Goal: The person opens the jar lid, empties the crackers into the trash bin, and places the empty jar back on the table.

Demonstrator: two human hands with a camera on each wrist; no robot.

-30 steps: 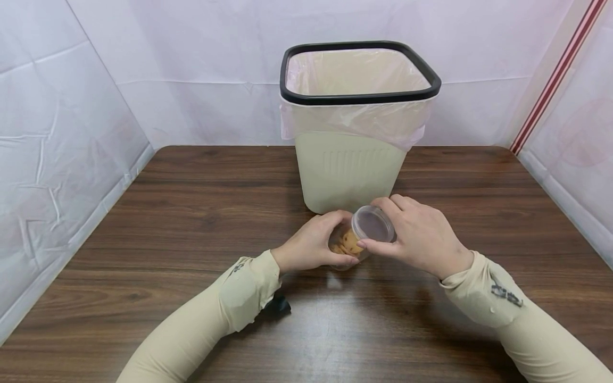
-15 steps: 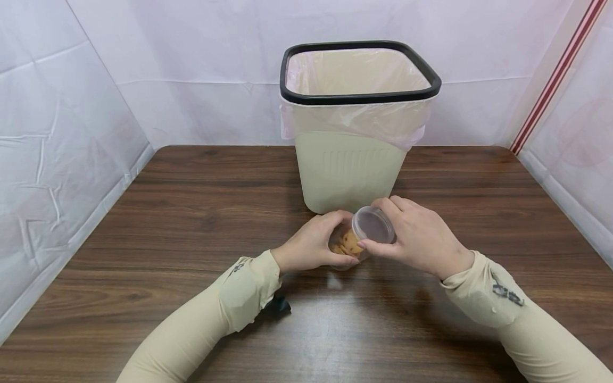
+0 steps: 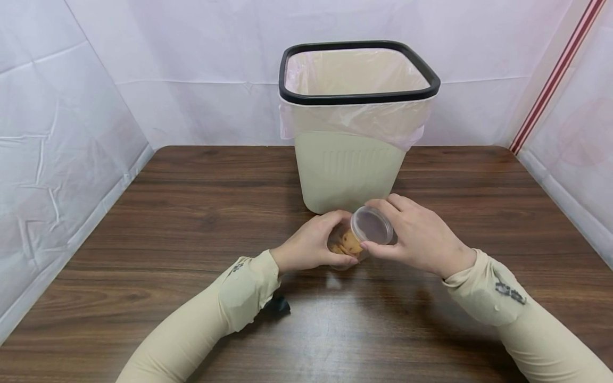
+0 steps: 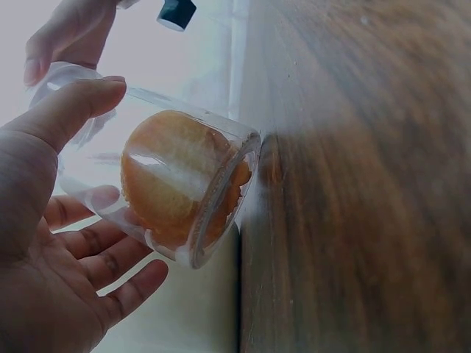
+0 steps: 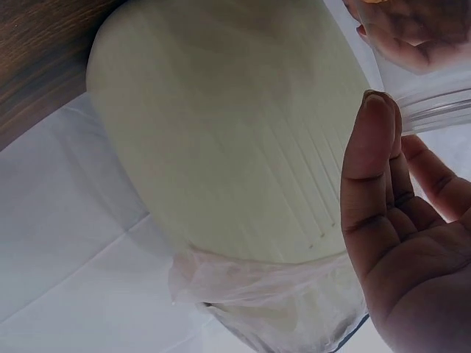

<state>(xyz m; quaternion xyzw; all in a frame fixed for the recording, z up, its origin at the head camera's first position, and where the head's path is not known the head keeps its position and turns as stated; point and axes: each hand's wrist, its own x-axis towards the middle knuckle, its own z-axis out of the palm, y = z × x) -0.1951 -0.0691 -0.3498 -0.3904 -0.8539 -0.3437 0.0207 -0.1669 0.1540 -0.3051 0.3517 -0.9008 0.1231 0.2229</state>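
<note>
My left hand point(image 3: 313, 243) grips a clear plastic jar point(image 4: 103, 173) around its side, thumb on one side and fingers on the other. Round golden cookies point(image 4: 176, 173) lie at the jar's bottom. The jar leans to the right in the head view, with its base edge at the tabletop. On its upper end is a translucent round lid point(image 3: 371, 225), which my right hand point(image 3: 421, 234) holds by the rim between thumb and fingers. The lid appears to sit on the jar; whether it is loose I cannot tell. In the right wrist view the right hand's fingers point(image 5: 372, 140) curl beside the ridged rim.
Just behind the hands stands a cream trash bin point(image 3: 349, 165) with a black rim and a pinkish liner. A small black object point(image 3: 278, 307) shows beneath the left sleeve. The brown wooden table point(image 3: 201, 202) is bordered by white sheeting point(image 3: 201, 48).
My right hand has shifted slightly, its fingers moving a little around the lid's rim. The left hand and the jar stay almost where they were.
</note>
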